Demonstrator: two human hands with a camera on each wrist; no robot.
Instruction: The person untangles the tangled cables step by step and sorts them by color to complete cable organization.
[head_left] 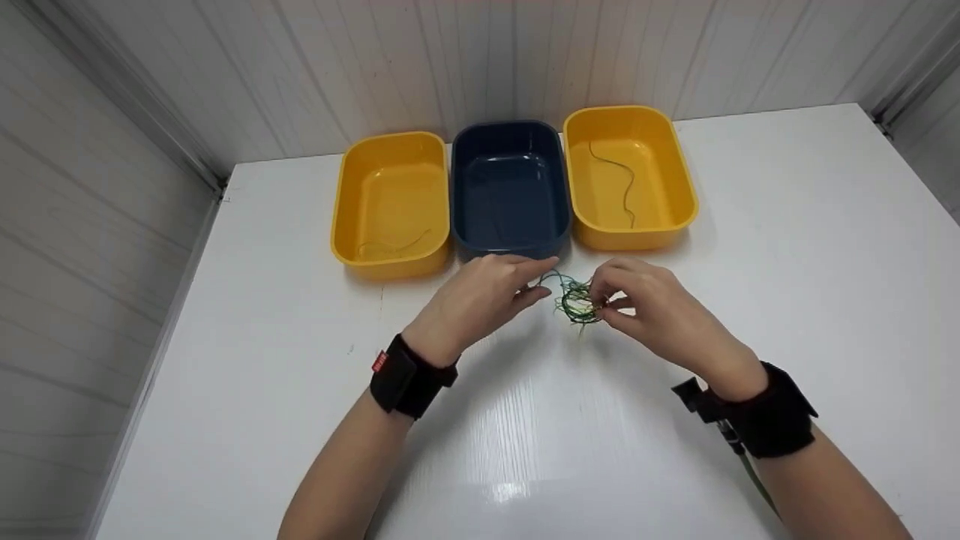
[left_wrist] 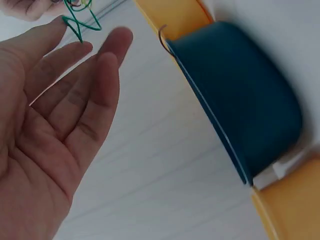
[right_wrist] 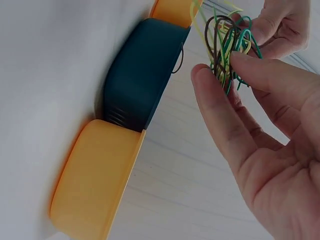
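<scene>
Tangle of thin wires (head_left: 576,303) hangs just above the white table (head_left: 787,247), pinched by right hand (head_left: 651,306). Left hand (head_left: 480,296) is relaxed, fingers touching one strand. Judged light, springy, snag-prone; best taken by single loose ends.

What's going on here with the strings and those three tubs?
A person is working on a tangled bundle of coloured strings above a white table. The right hand pinches the tangle; the left hand touches one green strand with straight fingers. Behind, each yellow tub holds one strand, flanking a dark blue tub.
</scene>
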